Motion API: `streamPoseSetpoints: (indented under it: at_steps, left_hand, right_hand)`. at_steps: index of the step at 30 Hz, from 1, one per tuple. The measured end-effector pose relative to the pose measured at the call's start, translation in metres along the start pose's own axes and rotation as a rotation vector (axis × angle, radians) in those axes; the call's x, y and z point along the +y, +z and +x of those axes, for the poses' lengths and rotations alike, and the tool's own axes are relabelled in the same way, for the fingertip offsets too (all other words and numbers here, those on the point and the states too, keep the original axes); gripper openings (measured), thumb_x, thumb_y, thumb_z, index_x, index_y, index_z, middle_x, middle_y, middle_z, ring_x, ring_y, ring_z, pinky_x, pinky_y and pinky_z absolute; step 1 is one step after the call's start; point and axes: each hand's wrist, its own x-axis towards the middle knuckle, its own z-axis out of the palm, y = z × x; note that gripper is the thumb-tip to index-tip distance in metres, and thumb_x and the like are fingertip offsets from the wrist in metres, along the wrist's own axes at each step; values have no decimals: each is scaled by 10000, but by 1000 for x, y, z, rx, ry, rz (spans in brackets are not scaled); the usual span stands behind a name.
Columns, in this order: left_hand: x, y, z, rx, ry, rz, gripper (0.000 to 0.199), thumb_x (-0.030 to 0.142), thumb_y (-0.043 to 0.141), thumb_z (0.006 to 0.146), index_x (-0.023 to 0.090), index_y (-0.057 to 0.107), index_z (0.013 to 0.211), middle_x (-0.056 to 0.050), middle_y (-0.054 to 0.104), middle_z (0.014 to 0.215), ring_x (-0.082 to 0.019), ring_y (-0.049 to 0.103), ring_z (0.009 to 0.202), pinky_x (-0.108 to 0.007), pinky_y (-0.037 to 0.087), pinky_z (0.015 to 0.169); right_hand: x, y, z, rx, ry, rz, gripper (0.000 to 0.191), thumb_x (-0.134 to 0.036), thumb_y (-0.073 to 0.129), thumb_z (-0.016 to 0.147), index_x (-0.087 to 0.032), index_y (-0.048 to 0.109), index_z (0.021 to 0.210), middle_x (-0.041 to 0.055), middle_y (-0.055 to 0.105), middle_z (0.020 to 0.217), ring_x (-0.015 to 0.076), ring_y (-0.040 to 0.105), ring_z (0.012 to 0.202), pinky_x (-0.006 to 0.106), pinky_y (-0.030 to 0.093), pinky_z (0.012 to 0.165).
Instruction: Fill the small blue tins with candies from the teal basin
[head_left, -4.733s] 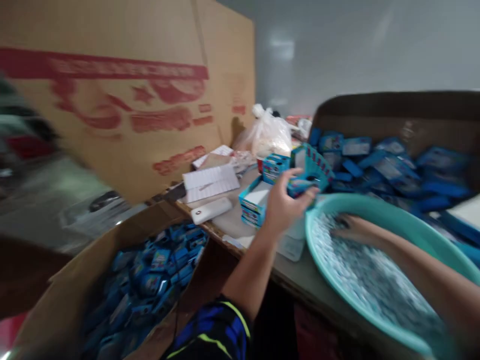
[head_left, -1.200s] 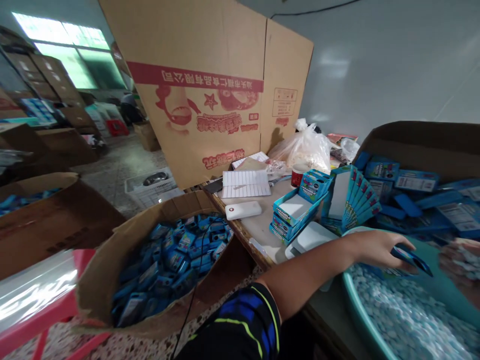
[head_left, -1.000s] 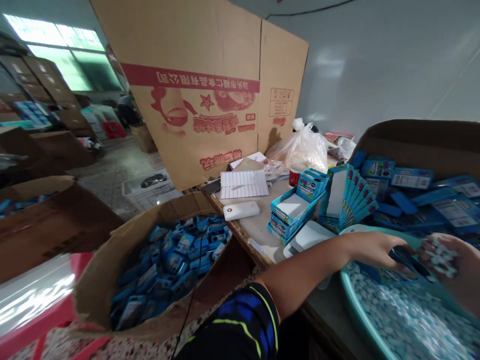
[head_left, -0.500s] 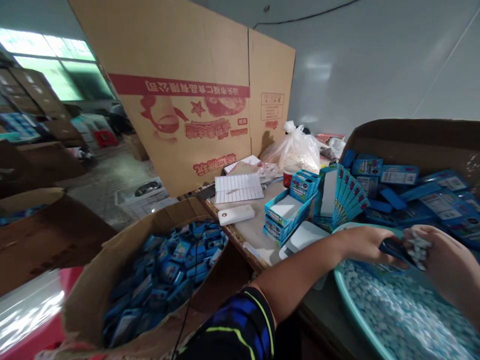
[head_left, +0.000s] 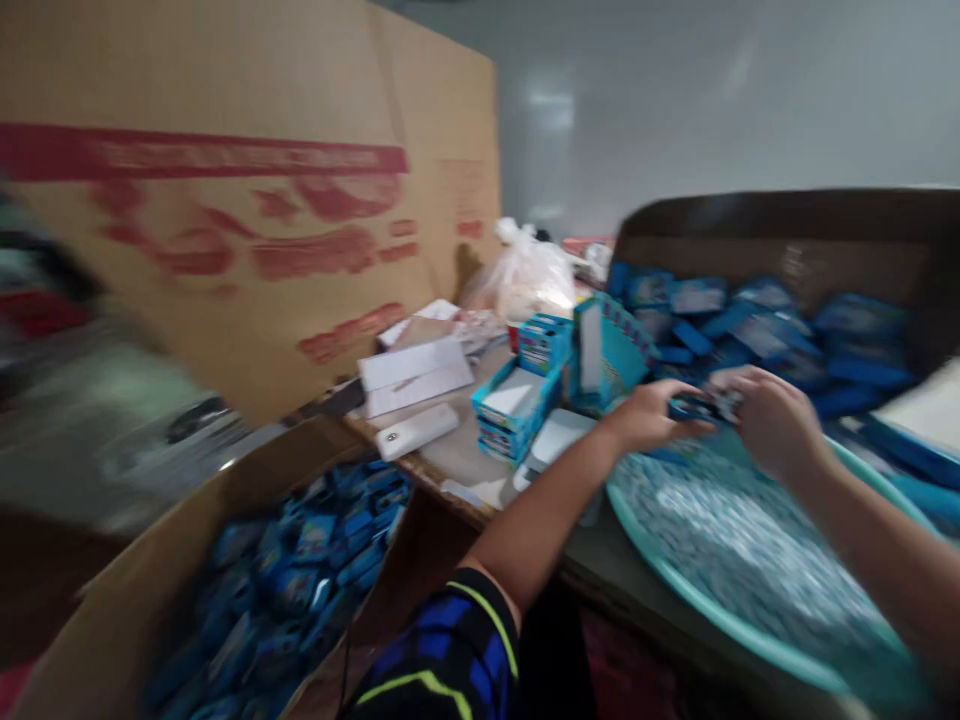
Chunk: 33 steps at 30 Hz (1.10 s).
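Note:
Over the far side of a turquoise basin (head_left: pixel 679 583), my left hand (head_left: pixel 654 414) grips a small dark blue box (head_left: pixel 691 407). My right hand (head_left: pixel 776 420) is closed on several white candies (head_left: pixel 726 403) right at the mouth of that box. Blur hides whether any are passing into it. Below both hands, the basin holds a heap of small pale candies (head_left: pixel 750 540). Left of my left hand, a white kitchen-scale-like device (head_left: pixel 562 438) lies partly behind my forearm.
Blue display boxes (head_left: pixel 514 400) and a white handheld device (head_left: pixel 418 430) are on the table. A carton (head_left: pixel 172 535) of small blue boxes stands lower left. Blue packs (head_left: pixel 697 297) fill a carton behind the basin. A large cardboard panel (head_left: pixel 300 100) rises at the left.
The view has swung right, so the scene shifts left and blurs. My hands stay together over the basin, the right one now closer around the candies at the box.

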Motion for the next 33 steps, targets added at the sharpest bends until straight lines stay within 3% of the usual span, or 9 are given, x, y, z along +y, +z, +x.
streamPoseSetpoints:
  at_steps: [3, 7, 11, 23, 26, 29, 31, 33]
  left_hand:
    - [2, -2, 9, 35, 12, 35, 541, 459, 756, 818, 164, 637, 1256, -116, 708, 1215, -261, 670, 1099, -352, 503, 968]
    - [-1, -8, 28, 67, 38, 96, 573, 463, 770, 782, 159, 640, 1249, -100, 710, 1205, -284, 654, 1129, -368, 499, 994]
    - [2, -9, 29, 84, 30, 116, 572, 460, 749, 793, 171, 633, 1273, -90, 706, 1215, -275, 660, 1113, -366, 511, 976]
    - [2, -8, 26, 80, 3, 51, 579, 433, 782, 773, 144, 618, 1247, -116, 703, 1209, -288, 654, 1136, -382, 507, 981]
    - [1, -7, 25, 84, -15, 45, 553, 428, 775, 782, 144, 619, 1230, -117, 703, 1191, -283, 661, 1113, -380, 511, 962]
    - [0, -6, 22, 112, -47, 66, 482, 401, 773, 789, 161, 630, 1181, -99, 713, 1139, -263, 674, 1059, -358, 521, 916]
    - [0, -3, 19, 110, -37, 67, 448, 383, 769, 799, 179, 626, 1171, -76, 716, 1099, -238, 680, 1022, -337, 522, 897]
    - [0, -1, 14, 117, -24, 63, 445, 390, 769, 807, 199, 608, 1176, -59, 708, 1097, -221, 679, 1018, -326, 519, 903]
  right_hand:
    - [-5, 7, 7, -19, -90, 126, 140, -341, 672, 627, -205, 641, 637, 21, 632, 705, 155, 562, 698, 288, 481, 693]
    - [-2, 3, 25, -92, -132, 281, 161, -370, 624, 699, -214, 611, 662, 20, 628, 720, 169, 582, 695, 322, 503, 720]
    - [-5, 1, 25, -189, -176, 267, 184, -381, 591, 788, -216, 629, 715, 42, 641, 770, 207, 631, 764, 383, 530, 823]
    - [-11, 3, 13, -321, -274, 175, 280, -463, 632, 859, -197, 706, 810, 66, 687, 960, 206, 641, 987, 361, 523, 938]
    - [-11, 5, 12, -293, -287, 170, 267, -452, 622, 852, -200, 705, 826, 65, 686, 965, 210, 643, 981, 381, 515, 952]
    - [-7, 4, 14, -149, -293, 44, 225, -409, 608, 804, -200, 690, 806, 57, 689, 920, 209, 635, 930, 382, 504, 924]
    - [-2, 2, 15, -36, -241, -84, 198, -367, 619, 720, -197, 685, 799, 47, 688, 882, 209, 626, 889, 377, 495, 896]
    - [4, 0, 15, -15, -134, -182, 248, -371, 621, 654, -198, 689, 818, 35, 686, 847, 209, 614, 839, 375, 495, 849]
